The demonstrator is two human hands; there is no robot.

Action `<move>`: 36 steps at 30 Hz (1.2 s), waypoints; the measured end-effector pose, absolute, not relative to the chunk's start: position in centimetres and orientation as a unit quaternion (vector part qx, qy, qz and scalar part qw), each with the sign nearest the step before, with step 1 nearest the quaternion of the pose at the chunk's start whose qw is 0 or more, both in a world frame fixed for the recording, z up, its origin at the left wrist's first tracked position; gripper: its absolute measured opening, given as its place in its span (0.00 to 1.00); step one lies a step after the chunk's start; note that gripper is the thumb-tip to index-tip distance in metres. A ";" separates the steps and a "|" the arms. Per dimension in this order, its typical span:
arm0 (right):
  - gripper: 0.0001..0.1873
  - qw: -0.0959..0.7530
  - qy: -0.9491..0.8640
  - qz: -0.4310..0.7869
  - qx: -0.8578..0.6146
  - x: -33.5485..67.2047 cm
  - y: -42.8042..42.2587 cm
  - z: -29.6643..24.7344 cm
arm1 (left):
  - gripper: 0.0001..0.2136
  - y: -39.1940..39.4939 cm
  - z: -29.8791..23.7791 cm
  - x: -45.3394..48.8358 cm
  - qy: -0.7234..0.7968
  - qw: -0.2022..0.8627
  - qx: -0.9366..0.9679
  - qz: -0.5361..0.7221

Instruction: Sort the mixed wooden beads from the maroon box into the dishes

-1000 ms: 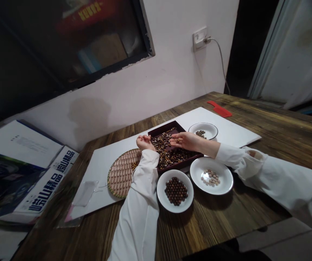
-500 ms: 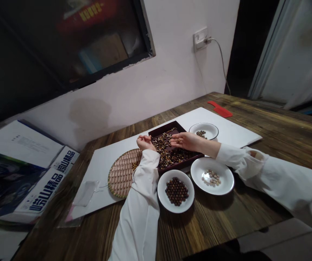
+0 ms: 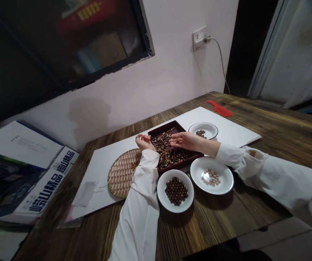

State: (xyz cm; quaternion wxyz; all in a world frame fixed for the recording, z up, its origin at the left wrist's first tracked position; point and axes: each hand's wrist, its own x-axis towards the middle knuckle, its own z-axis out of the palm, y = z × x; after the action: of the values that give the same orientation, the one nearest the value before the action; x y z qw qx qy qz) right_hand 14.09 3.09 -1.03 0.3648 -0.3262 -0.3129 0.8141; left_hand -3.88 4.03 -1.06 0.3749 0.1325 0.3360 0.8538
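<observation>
My left hand (image 3: 144,142) rests at the left edge of a dark brown square tray (image 3: 192,155) with its fingers curled; whether it holds a bead is too small to tell. My right hand (image 3: 187,141) lies over the tray's heap of mixed brown beads (image 3: 169,152), its fingertips pinching a few. Below the tray, a white plate (image 3: 163,199) holds dark beads, and another (image 3: 225,186) holds pale ones. A third plate (image 3: 211,125) at the back holds a few beads. Beside my left wrist sits a round woven tray (image 3: 122,174).
The items stand on a white board (image 3: 226,127) on a rough wooden table (image 3: 253,181). A red plastic comb (image 3: 219,110) lies at the far edge. Stacked printed boxes (image 3: 44,192) stand at the left, with a wall socket (image 3: 199,37) and its cable behind.
My left hand's fingers have shifted slightly at the tray's edge. My right hand stays over the beads, and the plates and tray have not visibly moved.
</observation>
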 end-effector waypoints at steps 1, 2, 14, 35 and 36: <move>0.10 0.364 -0.314 0.814 -0.326 14.1 3.1 -1.0 | 0.03 4.0 -1.0 -3.9 0.336 0.374 0.134 0.854; 0.09 0.364 -0.314 0.813 -0.328 14.1 3.0 -1.0 | 0.03 4.0 -1.0 -3.8 0.337 0.373 0.133 0.854; 0.10 0.362 -0.323 0.811 -0.327 14.1 3.3 -1.4 | 0.03 3.9 -0.8 -3.7 0.343 0.373 0.129 0.852; 0.10 0.359 -0.332 0.813 -0.316 14.1 3.5 -1.6 | 0.14 4.2 -1.2 -3.8 0.358 0.352 0.180 0.846; 0.10 0.358 -0.335 0.813 -0.313 14.1 3.5 -1.6 | 0.14 4.3 -1.3 -3.8 0.358 0.353 0.180 0.845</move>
State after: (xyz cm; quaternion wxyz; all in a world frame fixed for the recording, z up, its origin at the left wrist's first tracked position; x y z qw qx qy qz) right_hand 14.12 3.52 -1.60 0.3579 -0.3133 -0.3349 0.8134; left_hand -3.80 4.26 -1.28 0.3528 0.1804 0.3584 0.8453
